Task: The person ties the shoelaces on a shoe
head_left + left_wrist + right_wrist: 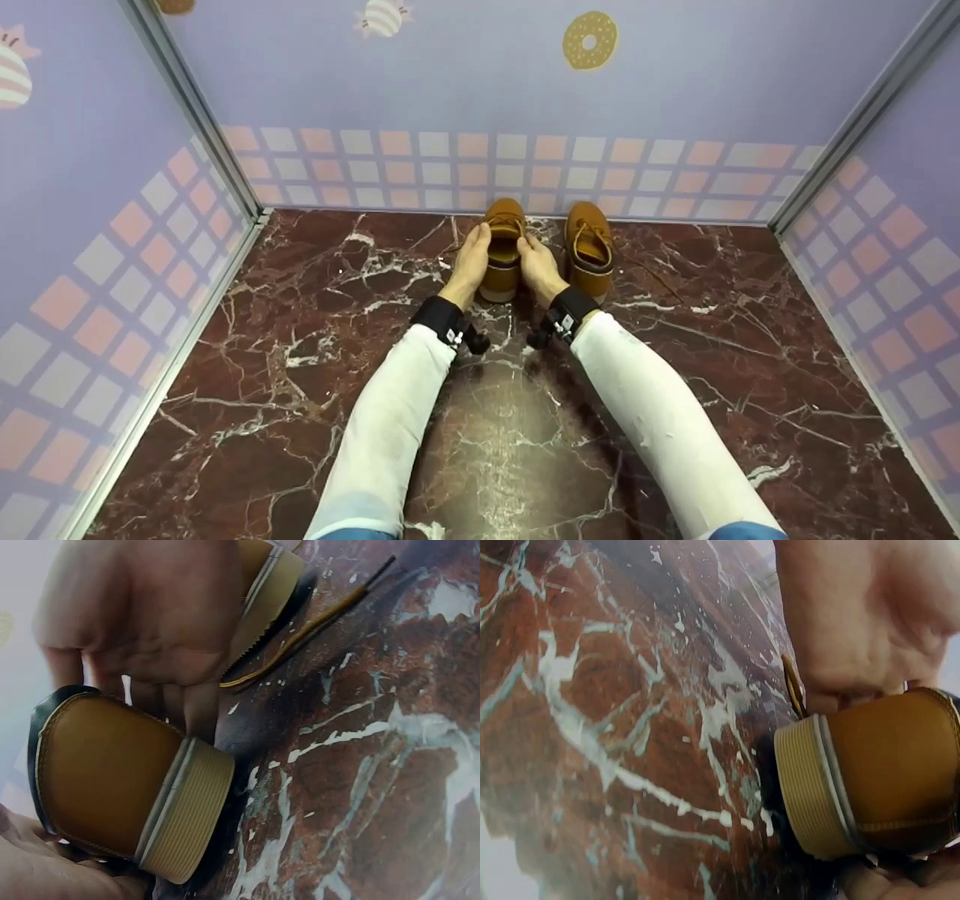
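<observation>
A tan lace-up shoe (499,279) stands on the floor by the back wall, toe pointing at the wall, with a dark lining and a pale ridged sole. My left hand (470,260) holds its left side and my right hand (538,264) its right side, thumbs near the opening. Seen close in the left wrist view, the shoe's heel (112,765) faces the camera, between the right hand (146,615) above and the left hand (52,870) below. The matching shoe (592,281) stands just right of my right hand.
A loose lace (656,281) trails on the floor from the right-hand shoe. The floor (300,420) is dark red marble with white veins. Lilac panels with a checked pattern enclose it: a back wall (480,90), a left wall (67,187) and a right wall (900,247).
</observation>
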The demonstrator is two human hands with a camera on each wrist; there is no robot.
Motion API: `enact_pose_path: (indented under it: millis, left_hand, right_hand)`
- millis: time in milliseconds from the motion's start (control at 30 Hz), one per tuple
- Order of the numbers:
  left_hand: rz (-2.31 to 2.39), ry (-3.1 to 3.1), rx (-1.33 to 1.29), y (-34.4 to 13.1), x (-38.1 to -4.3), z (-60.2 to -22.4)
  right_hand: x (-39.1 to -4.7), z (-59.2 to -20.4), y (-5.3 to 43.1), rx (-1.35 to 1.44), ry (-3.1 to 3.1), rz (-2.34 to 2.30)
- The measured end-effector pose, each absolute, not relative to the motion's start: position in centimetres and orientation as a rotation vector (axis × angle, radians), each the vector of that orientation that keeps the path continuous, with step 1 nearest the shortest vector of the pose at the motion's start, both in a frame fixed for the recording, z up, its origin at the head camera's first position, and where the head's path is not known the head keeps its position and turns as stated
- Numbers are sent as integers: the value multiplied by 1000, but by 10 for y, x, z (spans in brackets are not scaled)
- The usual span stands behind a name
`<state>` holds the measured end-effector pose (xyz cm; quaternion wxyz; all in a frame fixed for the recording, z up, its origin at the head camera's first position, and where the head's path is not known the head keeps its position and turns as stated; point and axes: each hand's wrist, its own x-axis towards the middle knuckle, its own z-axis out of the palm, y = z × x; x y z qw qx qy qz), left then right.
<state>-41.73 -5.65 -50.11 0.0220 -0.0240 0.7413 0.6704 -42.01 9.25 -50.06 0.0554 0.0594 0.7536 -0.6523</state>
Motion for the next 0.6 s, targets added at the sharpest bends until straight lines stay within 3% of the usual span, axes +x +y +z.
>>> enact_pose_path:
  millis: [233, 600]
  left_hand:
    - [2083, 2248, -106, -64, -439, -521]
    - [2085, 2201, -42, -66, -405, -490]
  right_hand:
    - [-416, -501, 92, 150, 2285, -1979]
    - [-408, -499, 92, 115, 2280, -1972]
